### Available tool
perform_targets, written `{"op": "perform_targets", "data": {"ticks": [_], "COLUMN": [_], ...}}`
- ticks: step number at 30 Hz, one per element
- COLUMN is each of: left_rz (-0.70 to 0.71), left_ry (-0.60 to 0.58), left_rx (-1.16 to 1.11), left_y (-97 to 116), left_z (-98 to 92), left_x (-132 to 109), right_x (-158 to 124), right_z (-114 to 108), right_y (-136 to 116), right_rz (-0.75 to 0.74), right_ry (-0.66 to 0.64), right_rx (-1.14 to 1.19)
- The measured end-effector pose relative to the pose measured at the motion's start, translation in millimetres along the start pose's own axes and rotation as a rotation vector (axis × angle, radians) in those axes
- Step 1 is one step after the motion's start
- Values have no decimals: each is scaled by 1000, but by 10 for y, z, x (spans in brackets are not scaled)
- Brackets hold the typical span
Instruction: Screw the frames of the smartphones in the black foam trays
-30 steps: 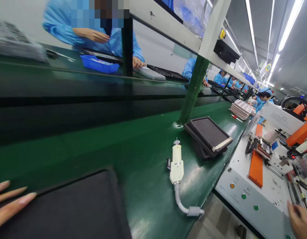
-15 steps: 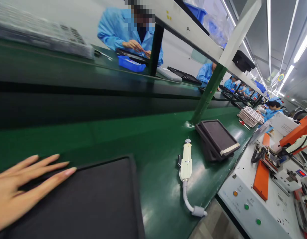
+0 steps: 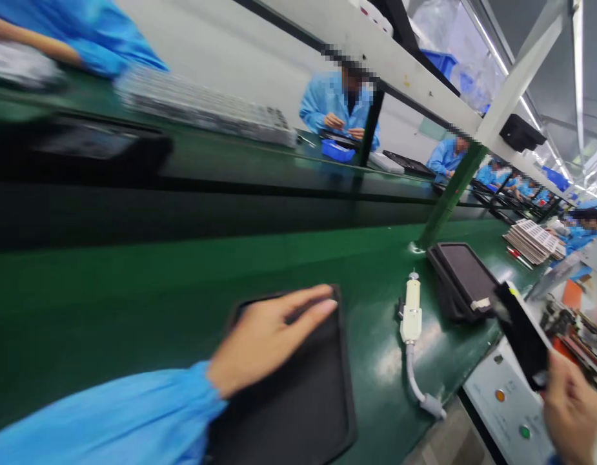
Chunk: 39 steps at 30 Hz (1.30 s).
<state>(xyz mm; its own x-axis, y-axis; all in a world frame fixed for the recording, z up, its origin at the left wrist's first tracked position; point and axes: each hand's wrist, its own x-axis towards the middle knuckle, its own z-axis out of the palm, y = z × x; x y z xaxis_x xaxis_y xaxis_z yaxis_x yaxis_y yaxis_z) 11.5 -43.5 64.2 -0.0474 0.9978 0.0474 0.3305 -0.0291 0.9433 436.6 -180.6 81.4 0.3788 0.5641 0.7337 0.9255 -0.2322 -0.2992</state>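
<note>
Head view: left hand [image 3: 264, 336] lies open, fingers spread flat on black tray [image 3: 308, 400], near centre of green bench [image 3: 133, 290]. Right hand [image 3: 572, 413], near right, grips black panel [image 3: 523, 332] above white machine [image 3: 508, 416]. Cream tool [image 3: 411, 310] lies between.

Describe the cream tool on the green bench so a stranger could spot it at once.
On the green bench, look between the black tray under the left hand and the stack of dark trays. The tool lies there, the only pale thing, with a grey hose curling off its near end.
</note>
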Motion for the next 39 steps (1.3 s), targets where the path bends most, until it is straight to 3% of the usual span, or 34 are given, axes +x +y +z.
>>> {"op": "perform_targets", "data": {"ticks": [2, 4, 6, 9, 11, 13, 16, 19, 23, 39], "left_rz": [-100, -192, -228, -257, -282, -306, -349, -366, -343, -323], "left_ry": [-270, -364, -310, -137, -33, 16, -23, -69, -100, -116], "left_rx": [-338, -677, -925, -1112, -1171, -1200, -1210, -1175, -1156, -1145], "left_y": [133, 129, 50, -118, -233, -327, -392, -399, -421, -440], "left_z": [220, 355, 373, 235, 115, 33, 5, 26, 36, 41], "left_x": [-178, -250, -217, -58, 47, 112, 132, 112, 103, 95], "right_x": [-134, -335, -554, -753, -757, -705, -651, -664, -669, -752], "right_z": [565, 984, 1210, 1345, 1437, 1550, 1664, 1665, 1616, 1662], "right_y": [-840, -1672, -2306, -2716, -2716, -2636, -2539, -2530, -2573, -2587], "right_rz": [-335, -631, -826, -934, -832, -580, -186, 37, 55, 115], "right_ry": [-12, -6, -50, -235, -344, -423, -678, -961, -1102, -1166], "right_rx": [293, 543, 719, 894, 972, 992, 1016, 1078, 1120, 1197]}}
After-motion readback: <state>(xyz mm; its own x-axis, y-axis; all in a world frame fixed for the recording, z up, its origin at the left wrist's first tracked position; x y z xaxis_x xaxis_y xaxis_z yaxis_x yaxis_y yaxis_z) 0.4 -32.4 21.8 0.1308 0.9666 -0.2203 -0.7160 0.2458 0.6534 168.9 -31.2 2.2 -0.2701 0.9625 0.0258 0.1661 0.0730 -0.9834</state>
